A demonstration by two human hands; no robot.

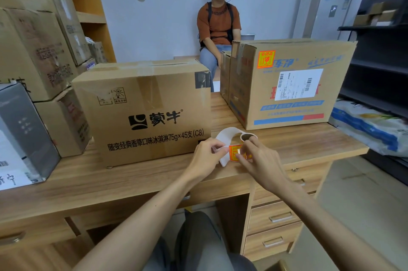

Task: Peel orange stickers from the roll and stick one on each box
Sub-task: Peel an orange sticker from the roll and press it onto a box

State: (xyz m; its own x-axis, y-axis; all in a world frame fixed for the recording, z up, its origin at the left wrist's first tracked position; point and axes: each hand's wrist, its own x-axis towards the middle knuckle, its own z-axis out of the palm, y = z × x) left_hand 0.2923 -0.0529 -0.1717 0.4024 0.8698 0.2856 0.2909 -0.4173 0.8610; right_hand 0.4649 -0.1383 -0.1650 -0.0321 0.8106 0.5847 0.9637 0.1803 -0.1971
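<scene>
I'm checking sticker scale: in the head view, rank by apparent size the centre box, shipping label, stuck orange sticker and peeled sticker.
1. Centre box.
2. Shipping label.
3. Stuck orange sticker on the right box and peeled sticker: they look alike; the peeled one is nearer and partly hidden, so unranked.

Middle box (141, 156), front face: black logo (138, 122) with "蒙牛" and ®; below it the product line (155, 139) "随变经典香草口味冰淇淋75g×45支(C8)"; upper left, handling symbols (112, 96), captions too small to read. Right box (331, 103), front face: applied sticker (266, 59), orange, headed "易碎品" over a broken-glass sign; beside it blue characters (286, 63) "车净"; white shipping label (298, 84) with barcodes, print illegible. Roll sticker (234, 153), orange, on the backing strip (224, 160) pinched by left hand (206, 156) and right hand (260, 160): print blurred.
</scene>
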